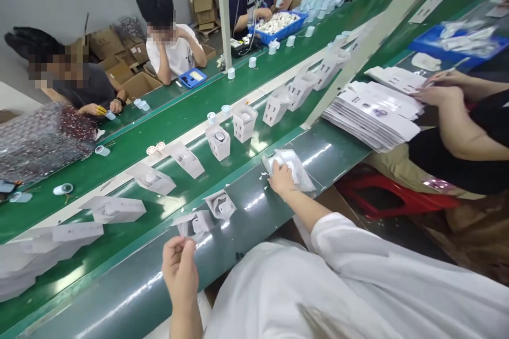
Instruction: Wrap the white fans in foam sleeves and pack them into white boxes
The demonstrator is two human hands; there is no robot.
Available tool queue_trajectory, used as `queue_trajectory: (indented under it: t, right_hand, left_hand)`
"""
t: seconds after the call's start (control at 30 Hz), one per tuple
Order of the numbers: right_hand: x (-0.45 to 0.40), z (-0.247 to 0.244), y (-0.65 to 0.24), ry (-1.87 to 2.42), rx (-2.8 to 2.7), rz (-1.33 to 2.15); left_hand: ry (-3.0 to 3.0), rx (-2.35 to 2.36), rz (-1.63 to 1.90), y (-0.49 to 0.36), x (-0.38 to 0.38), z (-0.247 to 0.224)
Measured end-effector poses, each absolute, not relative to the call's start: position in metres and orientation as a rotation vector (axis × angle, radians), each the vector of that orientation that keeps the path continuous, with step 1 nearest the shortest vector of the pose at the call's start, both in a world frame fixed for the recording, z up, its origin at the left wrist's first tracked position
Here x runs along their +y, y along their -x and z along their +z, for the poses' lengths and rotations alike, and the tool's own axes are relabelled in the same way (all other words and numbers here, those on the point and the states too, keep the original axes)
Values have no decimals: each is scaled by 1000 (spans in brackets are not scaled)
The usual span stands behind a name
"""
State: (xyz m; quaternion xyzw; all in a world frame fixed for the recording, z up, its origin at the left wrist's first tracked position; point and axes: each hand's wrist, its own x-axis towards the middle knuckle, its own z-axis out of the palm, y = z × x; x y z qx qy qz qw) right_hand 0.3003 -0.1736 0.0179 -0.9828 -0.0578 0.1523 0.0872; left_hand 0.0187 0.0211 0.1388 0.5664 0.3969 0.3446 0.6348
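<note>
My left hand is raised over the near edge of the bench, its fingers curled in a pinch; whatever lies between them is too small to make out. Just beyond it stand two small open white boxes, one close to the fingertips and another to its right. My right hand rests on a pile of clear plastic bags, fingers bent on the plastic. Small white scraps lie left of the bags.
Open white boxes line the green conveyor. Flat cartons are stacked at right beside a co-worker's hands. A slanted post rises beyond the bags. Several people sit across the line. A red stool stands below.
</note>
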Motion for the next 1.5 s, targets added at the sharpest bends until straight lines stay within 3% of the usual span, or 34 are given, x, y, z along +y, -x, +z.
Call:
queue_trajectory:
  t: [0.23,0.5,0.67,0.8,0.97,1.1,1.33,1.5]
  right_hand:
    - [-192,17,-327,2782,-55,662]
    - [-179,17,-320,2812,-202,695]
    - [-191,61,-321,2527,-59,670]
    - [-175,124,-303,1905,-130,604]
    - [-96,194,-221,1460,-610,751]
    - [-11,213,-136,1261,-945,935]
    - [161,181,-54,1244,-1098,1508]
    - [293,145,-37,1641,-1580,1126]
  left_hand:
    - [-695,563,386,-62,-25,160]
    - [-479,408,394,-63,-38,186]
    - [-451,396,431,-43,-36,186]
    - [-584,493,535,-33,-34,178]
    - [-891,556,679,-24,-24,171]
    - [-813,621,833,12,10,169]
    - [-786,1130,1441,143,149,155]
    - [-1162,1392,1481,207,271,152]
